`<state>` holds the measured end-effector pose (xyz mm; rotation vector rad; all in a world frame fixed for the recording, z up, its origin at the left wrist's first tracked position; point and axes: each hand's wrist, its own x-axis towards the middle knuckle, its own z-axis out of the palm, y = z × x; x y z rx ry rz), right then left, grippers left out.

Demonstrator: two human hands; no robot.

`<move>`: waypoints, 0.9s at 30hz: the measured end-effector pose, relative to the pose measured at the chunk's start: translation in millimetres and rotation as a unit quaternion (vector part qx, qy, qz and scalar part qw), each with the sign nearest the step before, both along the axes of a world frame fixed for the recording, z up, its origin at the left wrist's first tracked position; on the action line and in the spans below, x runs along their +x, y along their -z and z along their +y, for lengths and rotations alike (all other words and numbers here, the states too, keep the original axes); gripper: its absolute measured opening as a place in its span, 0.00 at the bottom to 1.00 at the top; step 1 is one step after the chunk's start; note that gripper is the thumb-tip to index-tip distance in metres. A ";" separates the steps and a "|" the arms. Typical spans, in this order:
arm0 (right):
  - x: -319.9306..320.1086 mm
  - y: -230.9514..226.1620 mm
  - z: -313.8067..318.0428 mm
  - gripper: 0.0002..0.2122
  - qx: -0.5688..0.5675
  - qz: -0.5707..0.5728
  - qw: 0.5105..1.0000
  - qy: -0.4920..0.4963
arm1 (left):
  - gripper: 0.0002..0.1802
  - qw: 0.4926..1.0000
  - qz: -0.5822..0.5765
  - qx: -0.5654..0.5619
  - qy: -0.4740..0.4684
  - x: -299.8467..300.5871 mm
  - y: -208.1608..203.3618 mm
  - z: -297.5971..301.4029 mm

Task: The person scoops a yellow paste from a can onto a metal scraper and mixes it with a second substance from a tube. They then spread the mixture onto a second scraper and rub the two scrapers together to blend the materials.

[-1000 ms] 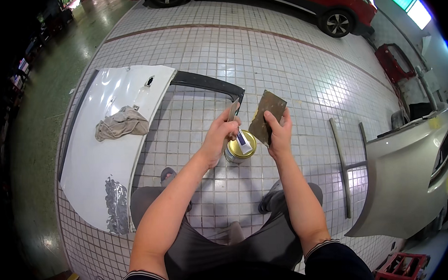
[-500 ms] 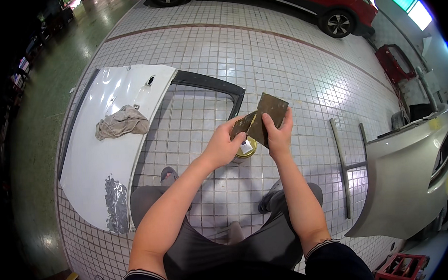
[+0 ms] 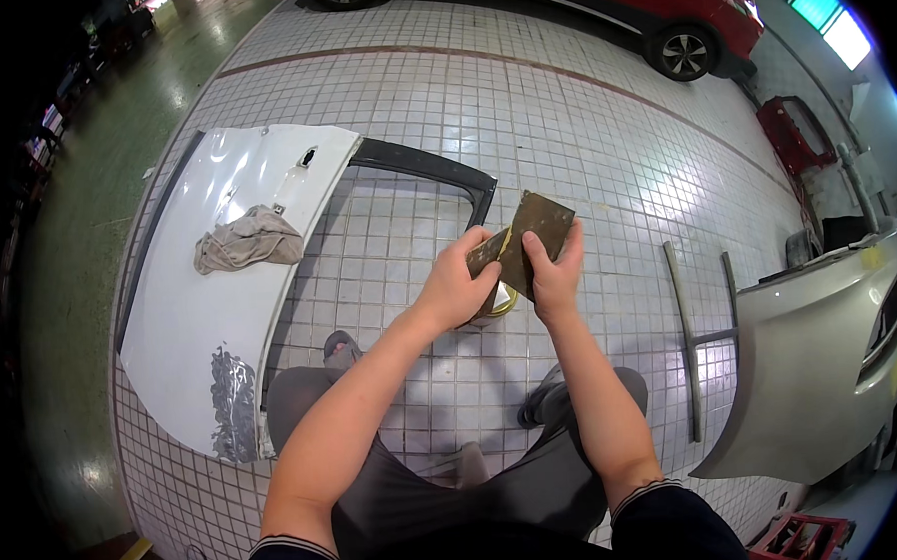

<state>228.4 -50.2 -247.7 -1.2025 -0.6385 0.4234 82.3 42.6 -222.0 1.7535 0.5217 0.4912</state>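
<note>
My left hand (image 3: 451, 288) grips a brown, flat filler spreader (image 3: 483, 255), thumb on its face. In my right hand (image 3: 557, 278) is a second, squarer brown spreader (image 3: 543, 222), pinched between thumb and fingers. The two plates meet edge to edge, with a line of yellowish paste where they touch. Below them a round tin (image 3: 510, 299) with a yellow rim stands on the floor, partly hidden by my left hand and the plates. To the left lies a white car door (image 3: 170, 327), with a dull grey rough patch (image 3: 234, 404) near its lower end.
A crumpled grey rag (image 3: 250, 239) lies on the door, whose black window frame (image 3: 418, 161) reaches toward my hands. At right are a metal stand (image 3: 683, 340) and a silver car body panel (image 3: 792, 355). A red car (image 3: 557, 5) is parked at the far side.
The left spreader has tilted and shifted slightly against the right one, and more of its lower part shows below my left hand. Both hands keep their grip.
</note>
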 end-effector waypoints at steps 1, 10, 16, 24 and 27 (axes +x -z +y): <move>-2.8 -1.3 0.6 0.22 0.001 -0.018 1.000 0.002 | 0.19 1.000 -0.012 0.014 -0.011 -0.1 5.1 -1.7; -1.2 4.8 3.4 0.21 -0.005 -0.060 0.998 0.011 | 0.27 0.995 -0.097 0.007 -0.029 4.6 16.1 -8.5; -3.1 8.5 -0.3 0.22 -0.044 -0.195 0.980 -0.011 | 0.25 0.999 -0.048 0.017 -0.005 -4.9 17.0 -2.3; -18.2 18.8 -3.0 0.21 -0.059 -0.233 0.968 -0.066 | 0.14 0.996 0.051 0.032 0.058 -13.9 23.6 6.0; -18.5 18.6 -3.1 0.21 -0.056 -0.252 0.964 -0.063 | 0.15 0.996 0.052 -0.005 0.078 -16.3 22.7 5.9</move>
